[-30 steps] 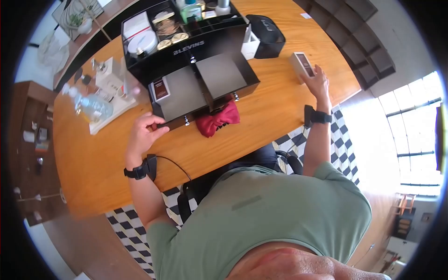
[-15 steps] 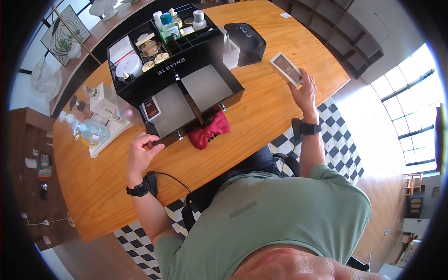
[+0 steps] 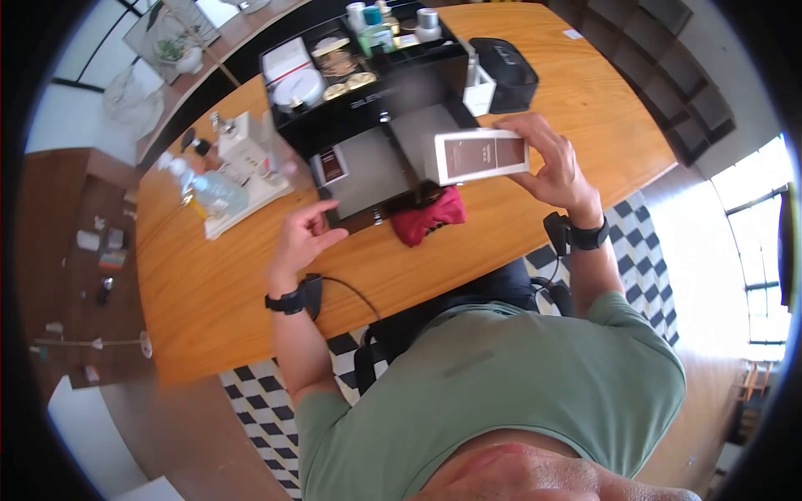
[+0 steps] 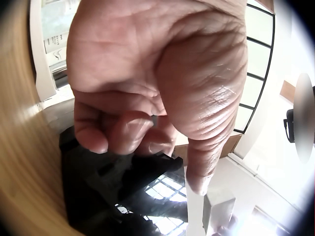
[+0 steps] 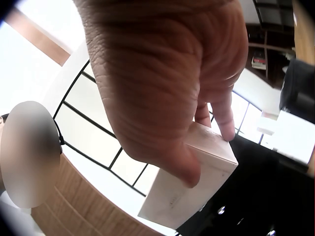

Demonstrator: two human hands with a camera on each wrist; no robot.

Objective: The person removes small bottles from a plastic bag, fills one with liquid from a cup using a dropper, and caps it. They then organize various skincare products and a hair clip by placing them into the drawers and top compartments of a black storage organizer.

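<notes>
The right hand (image 3: 555,164) pinches a white box with a brown label (image 3: 483,156) by its right end, held up over the right part of the open drawers. In the right wrist view, thumb and fingers grip the same white box (image 5: 189,179). The left hand (image 3: 305,240) is at the front left corner of the left drawer (image 3: 361,179), fingers bent and thumb extended; in the left wrist view its fingertips are by the glossy black drawer front (image 4: 123,196). A small dark-labelled box (image 3: 331,165) lies in the left drawer.
Bottles and compacts fill the top of the black organizer (image 3: 334,104). Behind it to the right are a white box (image 3: 479,90) and a black case (image 3: 506,75). A red bow (image 3: 428,219) lies before the drawers. Pump bottles (image 3: 219,194) stand at left on a white tray (image 3: 244,211).
The right hand has lifted the white box from the table's right side and brought it left over the drawers. The left hand has stayed by the drawer corner.
</notes>
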